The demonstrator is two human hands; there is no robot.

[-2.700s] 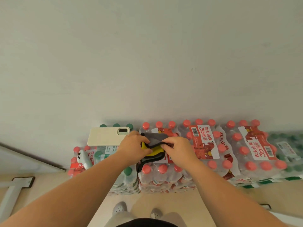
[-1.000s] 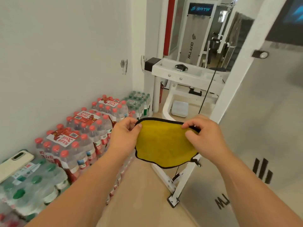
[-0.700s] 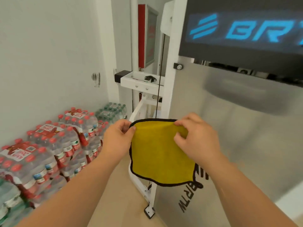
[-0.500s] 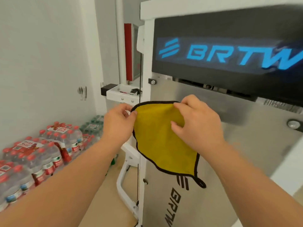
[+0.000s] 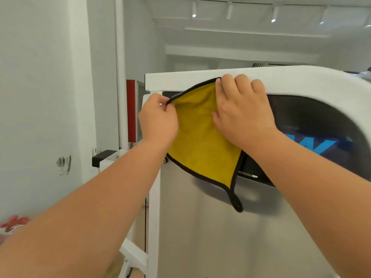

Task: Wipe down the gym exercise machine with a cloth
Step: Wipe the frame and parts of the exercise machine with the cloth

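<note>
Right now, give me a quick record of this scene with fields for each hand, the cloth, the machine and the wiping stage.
left hand: pinches the cloth by its upper left edge
right hand: flat, presses the cloth's top corner against the white top frame
cloth: yellow, black-edged, spread over the dark panel, loop hanging from its bottom corner
machine: white frame, dark panel with blue lettering, grey panel below
stage: cloth laid on the machine's top, placed for wiping

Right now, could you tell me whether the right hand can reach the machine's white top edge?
Probably yes: the right hand lays its fingers on the white top edge, pressing the yellow cloth by its corner against it; nothing stands in between.
</note>
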